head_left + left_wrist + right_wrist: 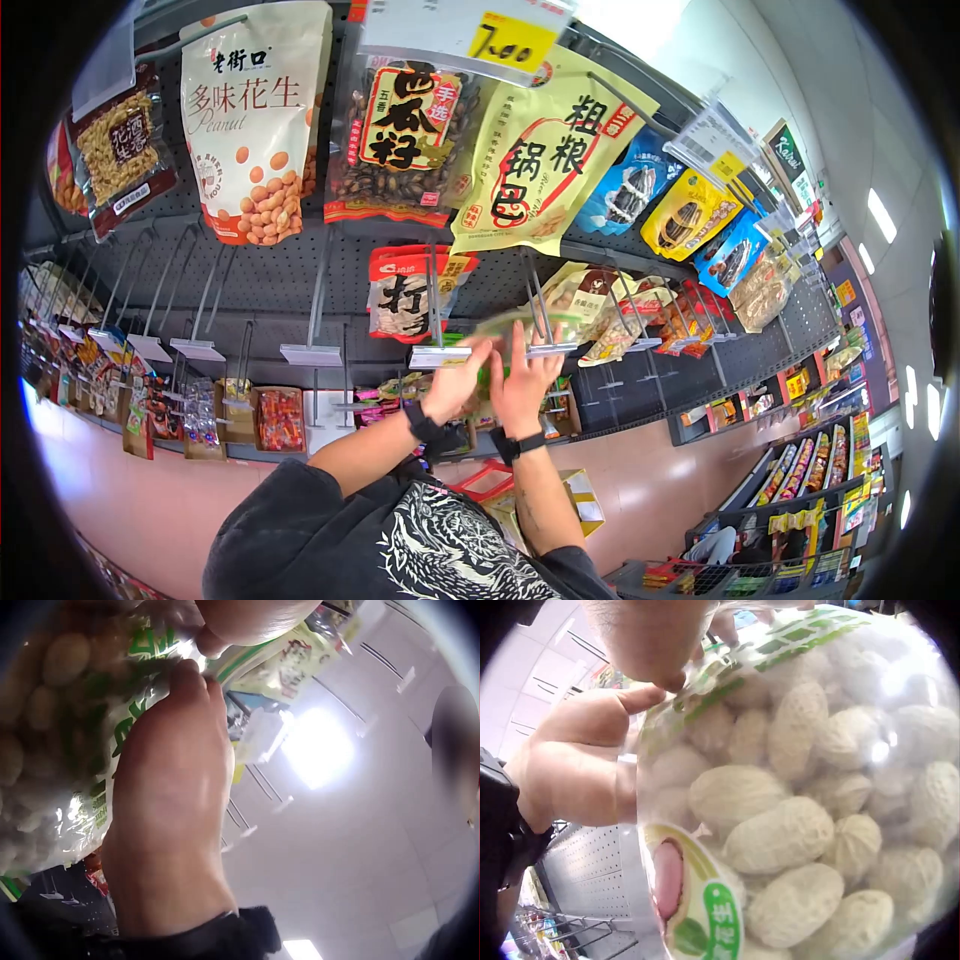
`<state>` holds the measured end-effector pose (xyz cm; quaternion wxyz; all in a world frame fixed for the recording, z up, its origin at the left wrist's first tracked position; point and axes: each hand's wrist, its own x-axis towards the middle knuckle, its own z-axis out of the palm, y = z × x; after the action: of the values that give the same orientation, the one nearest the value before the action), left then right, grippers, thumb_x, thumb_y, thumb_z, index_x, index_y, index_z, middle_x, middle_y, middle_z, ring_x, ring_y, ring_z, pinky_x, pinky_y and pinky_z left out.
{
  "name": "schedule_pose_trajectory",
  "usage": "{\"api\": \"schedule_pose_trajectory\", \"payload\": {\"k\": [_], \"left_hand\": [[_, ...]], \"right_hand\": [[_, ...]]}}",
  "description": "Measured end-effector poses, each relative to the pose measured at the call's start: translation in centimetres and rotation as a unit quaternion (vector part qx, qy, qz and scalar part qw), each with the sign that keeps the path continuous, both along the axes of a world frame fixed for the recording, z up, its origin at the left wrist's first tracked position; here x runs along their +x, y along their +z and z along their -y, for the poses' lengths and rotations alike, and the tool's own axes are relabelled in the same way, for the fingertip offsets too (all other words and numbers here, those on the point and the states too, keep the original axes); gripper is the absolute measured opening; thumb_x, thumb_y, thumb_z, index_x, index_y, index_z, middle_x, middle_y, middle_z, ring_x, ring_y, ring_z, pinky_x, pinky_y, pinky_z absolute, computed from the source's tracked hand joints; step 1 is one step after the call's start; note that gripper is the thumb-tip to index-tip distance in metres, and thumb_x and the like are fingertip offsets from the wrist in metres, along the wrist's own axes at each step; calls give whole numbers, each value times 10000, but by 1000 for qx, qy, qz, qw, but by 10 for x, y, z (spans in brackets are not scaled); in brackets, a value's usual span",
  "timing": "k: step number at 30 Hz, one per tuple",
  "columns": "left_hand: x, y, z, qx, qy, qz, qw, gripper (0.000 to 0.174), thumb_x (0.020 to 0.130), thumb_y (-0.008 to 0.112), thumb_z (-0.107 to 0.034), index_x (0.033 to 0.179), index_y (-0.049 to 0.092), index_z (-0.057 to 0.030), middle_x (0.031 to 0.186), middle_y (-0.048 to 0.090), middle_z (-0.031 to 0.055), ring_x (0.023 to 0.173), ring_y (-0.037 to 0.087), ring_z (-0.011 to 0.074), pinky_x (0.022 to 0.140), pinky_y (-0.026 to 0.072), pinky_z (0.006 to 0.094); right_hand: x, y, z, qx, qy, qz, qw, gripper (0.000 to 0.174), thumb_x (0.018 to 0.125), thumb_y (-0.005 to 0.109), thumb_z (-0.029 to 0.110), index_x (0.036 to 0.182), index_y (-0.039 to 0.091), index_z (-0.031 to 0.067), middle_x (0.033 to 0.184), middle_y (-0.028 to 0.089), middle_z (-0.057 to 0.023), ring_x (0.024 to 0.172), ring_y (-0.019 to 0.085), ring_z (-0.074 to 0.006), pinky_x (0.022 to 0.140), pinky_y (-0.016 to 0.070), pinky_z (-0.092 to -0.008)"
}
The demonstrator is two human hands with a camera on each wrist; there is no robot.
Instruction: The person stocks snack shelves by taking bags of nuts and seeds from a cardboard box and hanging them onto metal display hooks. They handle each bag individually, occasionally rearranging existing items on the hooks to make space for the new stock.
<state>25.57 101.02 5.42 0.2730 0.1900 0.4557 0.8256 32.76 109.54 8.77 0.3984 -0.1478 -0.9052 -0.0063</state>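
A clear plastic bag of unshelled peanuts (pixel 780 832) with green print fills most of the right wrist view and the left side of the left wrist view. Both hands grip its top edge, fingers close together. In the head view my left hand (pixel 460 385) and right hand (pixel 522 390) are raised side by side before the hook rack, and the bag shows there only as a blurred green patch, mostly behind the hands. Nearest to them are a metal hook (pixel 536 300) with a price-tag holder and a red-and-white snack bag (pixel 400 300) to the left.
Above hang a white peanut pouch (pixel 255 130), a watermelon-seed bag (pixel 400 150) and a yellow rice-crust bag (pixel 545 150). Several bare hooks jut out at left, with tag holders (pixel 310 355) on their ends. Low boxes of packaged snacks (pixel 280 418) line the shelf below.
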Motion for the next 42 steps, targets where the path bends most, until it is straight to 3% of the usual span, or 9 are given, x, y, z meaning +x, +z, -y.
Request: {"api": "schedule_pose_trajectory", "payload": {"k": [4, 6, 7, 11, 14, 16, 27, 31, 42], "left_hand": [[-57, -3, -33, 10, -2, 83, 997, 372, 943, 518, -284, 1177, 554, 3, 1128, 605, 90, 1027, 533, 168, 913, 398, 288], [-77, -28, -46, -17, 6, 7, 1000, 396, 944, 515, -286, 1205, 526, 12, 1156, 587, 99, 1066, 516, 172, 925, 390, 290], [-86, -27, -49, -37, 19, -63, 997, 422, 945, 513, -288, 1233, 497, 20, 1184, 569, 108, 1105, 499, 176, 938, 382, 293], [-71, -66, -31, -108, 90, -232, 963, 506, 909, 558, -245, 1300, 403, 38, 1282, 485, 180, 1177, 472, 247, 976, 368, 327], [-33, -77, 8, -140, 154, -296, 932, 506, 871, 609, -208, 1285, 425, 18, 1260, 495, 202, 1149, 503, 275, 946, 403, 354], [-11, -51, 41, -150, 44, -216, 964, 413, 873, 602, -159, 1235, 480, -1, 1160, 561, 156, 1069, 556, 227, 887, 446, 324], [13, -72, 68, -181, -47, -207, 960, 223, 885, 568, -88, 1088, 573, 4, 1060, 586, 73, 939, 595, 140, 817, 482, 281], [14, -63, 74, -200, -55, -213, 955, 217, 887, 567, -92, 1082, 578, 2, 1051, 600, 75, 937, 597, 139, 815, 482, 282], [29, -55, 62, -242, -208, -321, 892, 209, 886, 570, -128, 1069, 606, -35, 1018, 620, 59, 884, 584, 120, 766, 467, 260]], "right_hand": [[-21, 4, -39, -28, 62, 37, 997, 480, 810, 640, 220, 1264, 529, 108, 1334, 450, -180, 1201, 454, -347, 1001, 312, -495], [-23, -16, -73, -483, 194, 16, 854, 390, 831, 632, 124, 1209, 559, 68, 1165, 595, -142, 1022, 594, -224, 884, 450, -359], [-16, -4, -67, -524, 203, -78, 823, 339, 833, 618, 28, 1168, 570, 30, 1035, 657, -94, 909, 621, -136, 784, 493, -264], [6, 34, -58, -458, 209, -135, 853, 388, 834, 555, -51, 1215, 525, 19, 1173, 582, -112, 982, 602, -155, 834, 499, -292], [2, 69, -59, -178, 220, -49, 958, 486, 747, 569, -98, 1193, 567, 96, 1233, 562, -96, 1074, 572, -268, 874, 481, -337], [-7, 77, -72, -76, 273, 37, 958, 524, 708, 603, -83, 1194, 568, 109, 1259, 545, -89, 1106, 547, -289, 902, 466, -350], [-52, 37, -89, -18, 296, -117, 948, 369, 669, 752, 4, 984, 574, 77, 1171, 600, -83, 882, 652, -245, 699, 546, -295], [-51, 19, -114, -206, 308, -122, 921, 344, 680, 736, -10, 969, 579, 88, 1176, 600, -81, 869, 657, -226, 682, 541, -290], [-33, 51, -91, -104, 289, -88, 948, 318, 712, 687, -39, 991, 584, 76, 1206, 588, -93, 928, 647, -246, 702, 535, -296]]}}
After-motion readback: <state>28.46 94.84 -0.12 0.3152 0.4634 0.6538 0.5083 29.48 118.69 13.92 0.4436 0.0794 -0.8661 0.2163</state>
